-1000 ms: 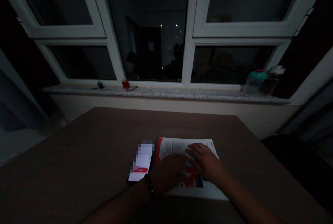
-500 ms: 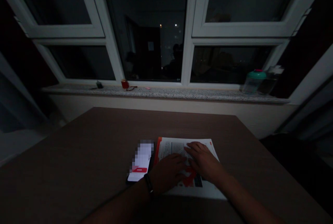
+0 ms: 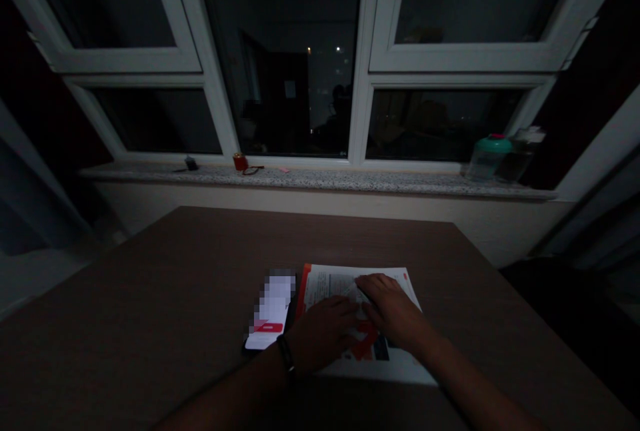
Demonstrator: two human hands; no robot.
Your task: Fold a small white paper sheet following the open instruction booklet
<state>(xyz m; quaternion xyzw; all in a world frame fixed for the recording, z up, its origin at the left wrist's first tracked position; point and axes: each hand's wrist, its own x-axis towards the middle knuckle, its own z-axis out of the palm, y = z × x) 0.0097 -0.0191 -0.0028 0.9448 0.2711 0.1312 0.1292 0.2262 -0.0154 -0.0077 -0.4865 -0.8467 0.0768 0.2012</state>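
Note:
A printed booklet (image 3: 370, 369) with an orange left edge lies on the table, showing text, grey blocks and a red-and-dark picture. My left hand (image 3: 323, 331), with a dark band at the wrist, rests over its left half, fingers stretched out to the right. Across the page, my right hand (image 3: 393, 307) lies with its fingers together and pointing left, thumb apart below them. Between the fingertips shows a pale thin edge, too dim to name. Left of the booklet, a phone (image 3: 270, 311) lies face up with its screen lit and partly blurred out.
The brown table (image 3: 165, 297) reaches towards a wall below a stone windowsill (image 3: 320, 179). On the sill stand a teal-lidded container (image 3: 490, 157), a clear bottle (image 3: 523, 154), a small red jar (image 3: 240, 162) and a small dark bottle (image 3: 191, 163). The room is dim.
My right hand's fingertips have shifted very slightly left on the page. My left hand, the booklet and the phone stay where they were.

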